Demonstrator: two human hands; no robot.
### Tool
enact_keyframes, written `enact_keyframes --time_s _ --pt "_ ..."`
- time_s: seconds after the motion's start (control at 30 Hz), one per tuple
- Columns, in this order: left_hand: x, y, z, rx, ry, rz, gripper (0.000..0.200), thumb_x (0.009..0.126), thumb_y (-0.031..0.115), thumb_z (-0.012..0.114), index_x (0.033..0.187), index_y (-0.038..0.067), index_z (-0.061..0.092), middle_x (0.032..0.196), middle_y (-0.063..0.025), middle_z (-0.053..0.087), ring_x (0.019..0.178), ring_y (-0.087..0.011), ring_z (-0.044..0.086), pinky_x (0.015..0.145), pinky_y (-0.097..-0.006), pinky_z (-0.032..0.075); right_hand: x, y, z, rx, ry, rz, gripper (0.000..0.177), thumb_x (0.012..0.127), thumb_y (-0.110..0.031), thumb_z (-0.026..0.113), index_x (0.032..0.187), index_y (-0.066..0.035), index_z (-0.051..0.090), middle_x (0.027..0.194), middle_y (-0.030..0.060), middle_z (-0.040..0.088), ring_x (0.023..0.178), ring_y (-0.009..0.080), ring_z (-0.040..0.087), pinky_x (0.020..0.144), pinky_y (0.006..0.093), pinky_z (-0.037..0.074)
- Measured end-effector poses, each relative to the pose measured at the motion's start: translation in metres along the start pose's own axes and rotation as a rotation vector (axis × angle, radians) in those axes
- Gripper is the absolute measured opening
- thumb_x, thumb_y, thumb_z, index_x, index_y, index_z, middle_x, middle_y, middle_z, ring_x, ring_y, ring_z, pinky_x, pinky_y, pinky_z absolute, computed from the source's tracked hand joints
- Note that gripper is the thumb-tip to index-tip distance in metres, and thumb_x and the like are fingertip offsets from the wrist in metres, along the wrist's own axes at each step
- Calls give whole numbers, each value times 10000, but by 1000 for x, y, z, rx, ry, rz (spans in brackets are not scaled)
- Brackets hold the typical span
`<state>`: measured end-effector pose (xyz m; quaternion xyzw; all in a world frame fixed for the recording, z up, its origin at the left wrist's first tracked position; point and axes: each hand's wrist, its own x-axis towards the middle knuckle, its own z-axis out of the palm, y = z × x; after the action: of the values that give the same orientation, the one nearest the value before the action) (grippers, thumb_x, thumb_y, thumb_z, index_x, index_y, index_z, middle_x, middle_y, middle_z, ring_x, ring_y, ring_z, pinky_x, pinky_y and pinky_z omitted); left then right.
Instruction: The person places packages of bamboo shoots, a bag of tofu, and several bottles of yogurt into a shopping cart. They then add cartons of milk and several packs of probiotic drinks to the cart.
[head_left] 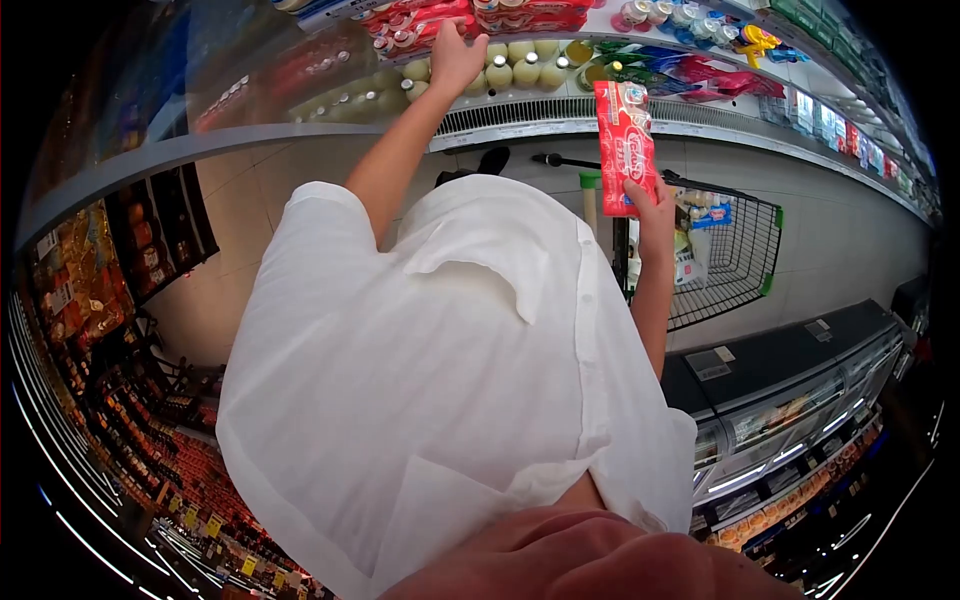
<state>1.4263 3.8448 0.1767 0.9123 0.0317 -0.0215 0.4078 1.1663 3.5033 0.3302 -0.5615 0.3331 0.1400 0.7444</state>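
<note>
My right hand (655, 212) holds a red flat packet (624, 145) with white lettering upright, in front of the chilled shelf and above the cart. My left hand (455, 55) is stretched up to the shelf, its fingers curled on a red multipack of small bottles (420, 28) in a row of the same packs. Just below that hand stand pale yellow bottles (525, 65) with silver caps. My white shirt fills the middle of the view.
A black wire shopping cart (745, 262) with a few goods in it stands to my right against the shelf front (560, 118). A glass-topped freezer chest (790, 385) runs along the right. Packed product shelves (95, 290) line the left side.
</note>
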Motion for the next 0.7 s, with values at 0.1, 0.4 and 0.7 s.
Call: enact_keyframes --time_s 0.1,0.4,0.7 --pt "-56 34 -14 -203 -249 -101 630 1007 343 812 1470 -10 573 1346 -157 694 1167 -250 709 974 -387 580 11 -6 5 -94 -89 17 480 989 -193 812 1390 35 678 1209 64 778 1025 106 721 954 288 564" --pt "-100 105 -59 -530 -460 -396 643 1140 567 575 1578 98 529 1324 -74 685 1108 -151 689 840 -307 576 78 -51 64 -434 -524 -40 535 937 -283 851 1372 -1 717 1155 51 794 977 113 712 931 306 563" --pt "-107 87 -110 -745 -206 -619 542 1109 532 646 1473 139 568 1289 -62 702 1137 -182 708 949 -364 574 113 -59 129 -599 -701 -185 566 950 -347 851 1392 -19 720 1140 78 810 954 135 728 896 318 574"
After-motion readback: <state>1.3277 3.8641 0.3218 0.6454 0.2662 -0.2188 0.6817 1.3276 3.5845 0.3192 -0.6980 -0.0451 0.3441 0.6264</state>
